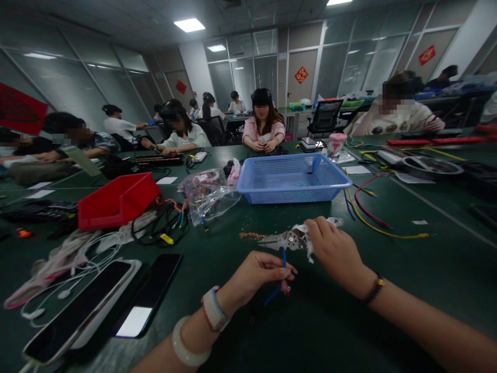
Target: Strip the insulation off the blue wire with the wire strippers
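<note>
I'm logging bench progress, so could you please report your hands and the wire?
Left hand pinching blue wire. Right hand gripping wire strippers, wire's upper end at the tool. Copper strands by tool tip, apart from wire.

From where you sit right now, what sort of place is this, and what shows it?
Probably a wiring workshop or training room: the right hand holds a wire stripper, the left hand a blue wire, and several people sit along a green table.
</note>
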A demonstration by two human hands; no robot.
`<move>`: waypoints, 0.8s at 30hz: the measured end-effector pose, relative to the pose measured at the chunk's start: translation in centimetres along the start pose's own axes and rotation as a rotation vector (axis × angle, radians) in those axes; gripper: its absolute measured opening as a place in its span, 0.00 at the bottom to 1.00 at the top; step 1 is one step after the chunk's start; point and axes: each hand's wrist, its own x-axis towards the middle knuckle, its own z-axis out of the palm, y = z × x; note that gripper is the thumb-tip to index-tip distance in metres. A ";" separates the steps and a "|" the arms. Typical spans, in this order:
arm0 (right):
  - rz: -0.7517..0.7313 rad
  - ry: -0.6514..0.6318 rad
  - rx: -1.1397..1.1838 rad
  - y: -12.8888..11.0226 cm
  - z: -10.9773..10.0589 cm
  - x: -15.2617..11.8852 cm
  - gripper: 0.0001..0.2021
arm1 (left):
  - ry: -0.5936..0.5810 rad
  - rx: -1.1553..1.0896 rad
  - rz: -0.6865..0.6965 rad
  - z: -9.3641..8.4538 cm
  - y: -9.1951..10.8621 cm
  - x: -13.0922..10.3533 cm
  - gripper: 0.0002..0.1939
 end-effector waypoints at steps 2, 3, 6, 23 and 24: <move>0.005 -0.024 0.008 0.2 -0.1 0.1 0.09 | -0.004 0.015 -0.006 0.0 0.1 0.0 0.08; 0.010 -0.043 0.019 0.3 -0.1 0.2 0.09 | -0.003 0.023 -0.011 0.0 0.1 0.0 0.08; 0.052 -0.148 0.095 0.5 -0.5 0.5 0.10 | 0.016 0.032 -0.021 0.0 0.3 -0.1 0.10; 0.266 -0.398 0.904 5.9 0.2 2.1 0.03 | 0.112 -0.048 0.073 -0.6 0.6 0.2 0.12; 0.363 -0.440 1.043 6.5 0.6 2.5 0.04 | 0.115 -0.052 0.071 -0.6 0.6 0.3 0.12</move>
